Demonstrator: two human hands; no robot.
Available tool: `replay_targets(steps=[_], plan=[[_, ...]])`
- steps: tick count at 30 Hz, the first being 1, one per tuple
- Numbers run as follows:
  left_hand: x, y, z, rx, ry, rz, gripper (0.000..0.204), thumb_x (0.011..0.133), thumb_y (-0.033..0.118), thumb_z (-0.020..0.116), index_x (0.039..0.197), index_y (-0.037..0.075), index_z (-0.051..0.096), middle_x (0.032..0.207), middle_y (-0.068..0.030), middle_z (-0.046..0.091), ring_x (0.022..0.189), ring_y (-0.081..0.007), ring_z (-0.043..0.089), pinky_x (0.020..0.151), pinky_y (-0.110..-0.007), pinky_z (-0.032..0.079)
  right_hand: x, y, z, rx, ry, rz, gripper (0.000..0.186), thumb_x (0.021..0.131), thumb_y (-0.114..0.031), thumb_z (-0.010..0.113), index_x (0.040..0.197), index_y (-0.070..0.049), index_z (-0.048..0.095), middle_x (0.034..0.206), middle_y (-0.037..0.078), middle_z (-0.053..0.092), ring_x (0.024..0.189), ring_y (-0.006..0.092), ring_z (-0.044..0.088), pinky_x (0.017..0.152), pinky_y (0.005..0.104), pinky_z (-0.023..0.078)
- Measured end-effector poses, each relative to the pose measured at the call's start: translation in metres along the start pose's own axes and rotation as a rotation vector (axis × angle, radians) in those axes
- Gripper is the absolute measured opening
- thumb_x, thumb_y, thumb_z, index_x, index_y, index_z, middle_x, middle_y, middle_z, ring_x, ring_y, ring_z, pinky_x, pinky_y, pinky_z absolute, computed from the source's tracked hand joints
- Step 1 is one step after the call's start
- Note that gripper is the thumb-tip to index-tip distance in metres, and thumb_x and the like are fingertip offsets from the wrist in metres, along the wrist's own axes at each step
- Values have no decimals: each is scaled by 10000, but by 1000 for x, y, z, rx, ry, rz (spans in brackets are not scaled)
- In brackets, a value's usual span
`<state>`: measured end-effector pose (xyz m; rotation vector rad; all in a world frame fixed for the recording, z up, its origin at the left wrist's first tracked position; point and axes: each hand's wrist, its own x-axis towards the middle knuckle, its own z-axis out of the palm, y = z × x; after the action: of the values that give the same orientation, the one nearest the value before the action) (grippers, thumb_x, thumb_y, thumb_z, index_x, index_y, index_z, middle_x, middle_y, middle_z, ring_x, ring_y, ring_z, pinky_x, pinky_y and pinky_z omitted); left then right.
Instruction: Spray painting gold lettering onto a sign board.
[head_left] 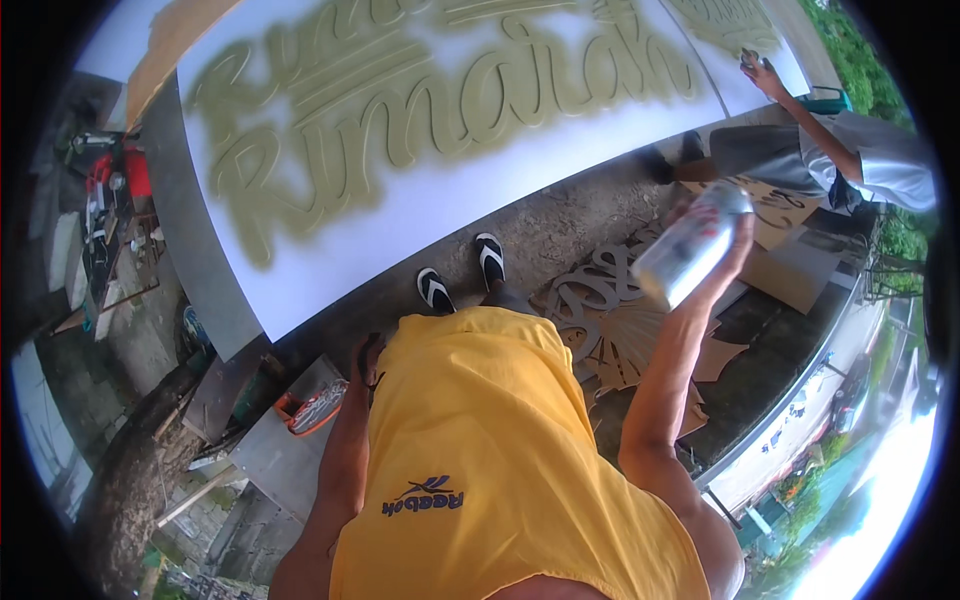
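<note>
Right fingers [744, 234] | curled around tilted silver can [688, 256] | left fingers [371, 352]: grip unclear

Right hand [742, 243] holding can [688, 252] (silver, blurred), olive lettering [400, 130], white board [420, 218]

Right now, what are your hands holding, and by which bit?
The right hand holds a silver can around its side. The left hand, beside the yellow shirt, is too dark and hidden to tell.
</note>
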<state>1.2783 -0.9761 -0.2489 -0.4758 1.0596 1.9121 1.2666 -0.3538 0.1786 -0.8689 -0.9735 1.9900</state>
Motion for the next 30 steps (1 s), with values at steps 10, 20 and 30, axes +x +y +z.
replay_targets(steps=[10, 20, 30], plan=[[-48, 110, -1, 78, 77, -267, 318, 987, 363, 627, 1182, 115, 669, 974, -46, 646, 880, -207, 639, 739, -346, 519, -22, 79, -8, -1063, -49, -613, 690, 837, -351, 819, 1429, -120, 551, 1136, 203, 663, 968, 310, 707, 790, 436, 595], [-85, 133, 14, 842, 505, -126, 153, 991, 163, 607, 1093, 113, 710, 790, -30, 683, 569, -126, 615, 449, -277, 409, -28, 136, -20, -1256, -65, -691, 653, 853, -377, 797, 1422, -200, 530, 1023, 192, 596, 843, 363, 695, 703, 473, 604], [-110, 130, 25, -351, 121, -380, 223, 1012, 272, 627, 1006, 51, 658, 845, -42, 674, 769, -174, 655, 705, -313, 531, -53, 146, -22, -1300, -33, -730, 641, 845, -358, 809, 1413, -238, 536, 1010, 184, 585, 789, 378, 699, 659, 480, 599]])
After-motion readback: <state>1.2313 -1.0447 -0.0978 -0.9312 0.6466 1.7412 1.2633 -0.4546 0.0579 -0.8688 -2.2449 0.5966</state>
